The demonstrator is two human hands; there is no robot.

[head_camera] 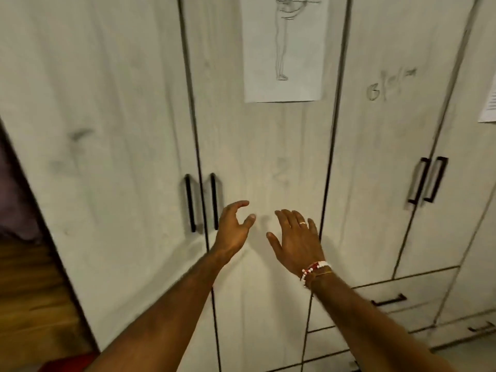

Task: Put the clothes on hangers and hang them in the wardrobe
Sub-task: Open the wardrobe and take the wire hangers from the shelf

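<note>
Both forearms bare, reaching forward and up from the bottom edge. Left hand (232, 232) raised, thumb side up, fingers loosely curved with the thumb apart from them, holding nothing. It is just right of the black handles (214, 201) at the seam between the two left doors, apart from them. Right hand (298, 242) beside it, back to the camera, fingers straight and slightly spread, thumb out to the left, holding nothing. Ring (302, 223) on one finger, red-and-white bead bracelet (315, 268) at the wrist. The hands are near each other, not touching. Both cast shadows on the door; cannot tell whether either touches it.

Wardrobe (268, 157) fills the view just ahead: pale wood-grain doors, all shut, dark seams. Second handle pair (426, 179) on the doors to the right. Drawers (402, 288) with dark pulls at lower right, shut.

Drawing (283, 47) on paper stuck on the middle door above the hands: pencil sketch of a standing figure, top cut off. Scribble (389, 81) in pencil on the next door, blurred, not readable. Printed sheet (489, 103) at the right edge, text too small to read.
</note>
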